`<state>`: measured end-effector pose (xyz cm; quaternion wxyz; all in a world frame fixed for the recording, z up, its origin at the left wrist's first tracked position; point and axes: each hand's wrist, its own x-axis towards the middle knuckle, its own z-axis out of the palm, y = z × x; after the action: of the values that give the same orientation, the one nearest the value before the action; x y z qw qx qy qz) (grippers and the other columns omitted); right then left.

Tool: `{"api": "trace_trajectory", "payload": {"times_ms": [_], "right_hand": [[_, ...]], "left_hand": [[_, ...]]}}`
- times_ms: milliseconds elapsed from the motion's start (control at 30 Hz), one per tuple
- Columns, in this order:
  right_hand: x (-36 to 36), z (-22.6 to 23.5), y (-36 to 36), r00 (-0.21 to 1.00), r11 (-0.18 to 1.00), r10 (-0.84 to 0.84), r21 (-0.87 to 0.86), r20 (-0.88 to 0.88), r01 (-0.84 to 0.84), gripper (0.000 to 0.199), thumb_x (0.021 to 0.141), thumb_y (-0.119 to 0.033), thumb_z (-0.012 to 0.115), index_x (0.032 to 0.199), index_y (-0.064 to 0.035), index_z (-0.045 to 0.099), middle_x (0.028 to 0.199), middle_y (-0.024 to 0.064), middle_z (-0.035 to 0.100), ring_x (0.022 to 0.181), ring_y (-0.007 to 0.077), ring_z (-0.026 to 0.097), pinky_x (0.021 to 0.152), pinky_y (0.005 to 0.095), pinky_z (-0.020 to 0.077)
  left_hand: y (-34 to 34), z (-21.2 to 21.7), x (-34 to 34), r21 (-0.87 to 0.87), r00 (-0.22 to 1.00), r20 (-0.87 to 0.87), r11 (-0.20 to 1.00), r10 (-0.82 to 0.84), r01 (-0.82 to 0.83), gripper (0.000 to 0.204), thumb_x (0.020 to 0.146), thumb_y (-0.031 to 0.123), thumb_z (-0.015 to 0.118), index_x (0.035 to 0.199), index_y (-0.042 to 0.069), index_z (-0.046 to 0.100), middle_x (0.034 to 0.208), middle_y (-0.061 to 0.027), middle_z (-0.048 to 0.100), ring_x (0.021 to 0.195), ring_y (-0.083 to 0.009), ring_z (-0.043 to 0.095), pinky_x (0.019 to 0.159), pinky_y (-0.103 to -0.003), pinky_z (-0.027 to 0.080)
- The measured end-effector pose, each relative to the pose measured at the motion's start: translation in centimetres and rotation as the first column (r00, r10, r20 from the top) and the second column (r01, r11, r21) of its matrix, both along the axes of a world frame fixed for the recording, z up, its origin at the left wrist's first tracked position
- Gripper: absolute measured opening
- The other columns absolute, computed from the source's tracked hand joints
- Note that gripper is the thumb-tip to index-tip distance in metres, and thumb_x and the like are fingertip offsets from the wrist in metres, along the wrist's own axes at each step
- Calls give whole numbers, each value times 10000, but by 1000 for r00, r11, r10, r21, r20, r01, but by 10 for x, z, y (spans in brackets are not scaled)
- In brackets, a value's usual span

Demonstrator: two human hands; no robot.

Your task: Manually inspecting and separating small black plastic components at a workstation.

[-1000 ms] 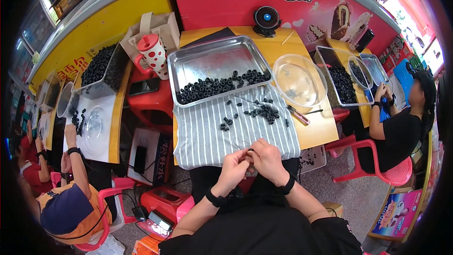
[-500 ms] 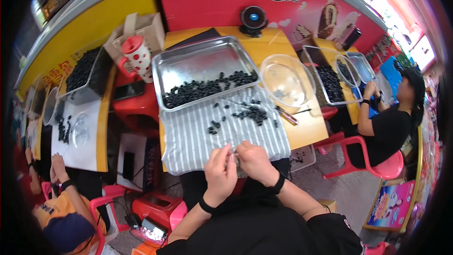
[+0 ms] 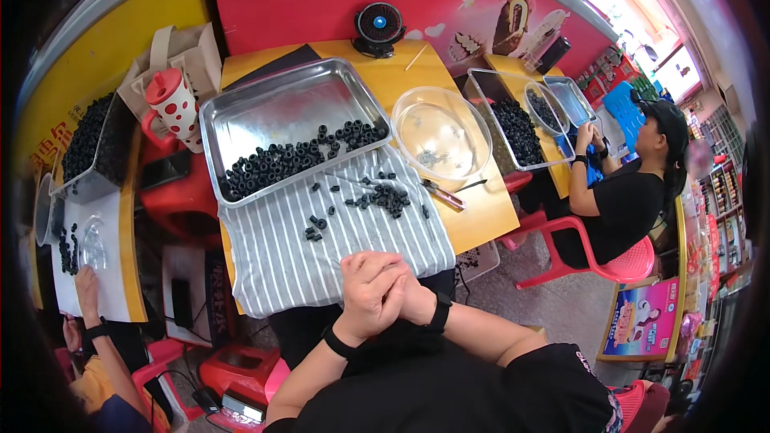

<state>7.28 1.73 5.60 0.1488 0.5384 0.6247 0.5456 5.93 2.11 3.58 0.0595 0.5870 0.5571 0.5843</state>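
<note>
My left hand (image 3: pixel 366 292) and my right hand (image 3: pixel 416 301) are pressed together at the near edge of the striped grey cloth (image 3: pixel 265 261), fingers closed over each other. Whatever lies between them is hidden. Ahead on the cloth sits a loose cluster of small black ring-shaped rubber pieces (image 3: pixel 383 199), with a few strays (image 3: pixel 315 228) closer to me. Behind it a metal tray (image 3: pixel 273 104) holds many more such pieces along its near side. A round clear plastic tub (image 3: pixel 441 133) with small bits at its bottom stands to the right of the tray.
A tool with a reddish-brown handle (image 3: pixel 443 194) lies by the tub. A small black fan (image 3: pixel 378 30) stands at the table's back. At left are a dotted cup (image 3: pixel 175 108) and a phone (image 3: pixel 165 170). Co-workers (image 3: pixel 634 180) sit at tables on both sides.
My hands have gone from a fingertip pinch to being clasped together. The view has swung, so the table shows further left. The left co-worker's hand has moved to the clear container.
</note>
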Motion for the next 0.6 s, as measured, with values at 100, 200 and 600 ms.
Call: {"api": "trace_trajectory", "payload": {"times_ms": [100, 200, 600], "right_hand": [[10, 46, -11, 996, 990, 86, -114, 36, -81, 263, 862, 97, 521, 1068, -52, 585, 1097, 47, 599, 1030, 179, 616, 909, 271, 459], [22, 53, -12, 984, 978, 180, -108, 4, -178, 242, 889, 60, 509, 1081, -69, 583, 1102, 36, 607, 1046, 161, 612, 924, 260, 452], [3, -34, -12, 871, 977, 211, 109, -443, -182, 176, 923, -94, 508, 1050, -144, 618, 1121, -20, 631, 1035, 123, 604, 898, 265, 457]], "left_hand": [[-4, 1, 1, 11, 1000, 24, 1000, 7, -8, 187, 720, 69, 650, 897, 37, 704, 996, -102, 670, 911, -285, 588, 852, -404, 398], [-4, -3, 2, 47, 999, 38, 998, 30, -32, 200, 713, 65, 636, 896, 26, 707, 994, -122, 671, 915, -298, 588, 857, -402, 408], [-12, -21, 4, 167, 996, 53, 982, 77, -85, 200, 743, 86, 629, 911, 9, 706, 1035, -149, 658, 925, -310, 594, 844, -401, 450]]}}
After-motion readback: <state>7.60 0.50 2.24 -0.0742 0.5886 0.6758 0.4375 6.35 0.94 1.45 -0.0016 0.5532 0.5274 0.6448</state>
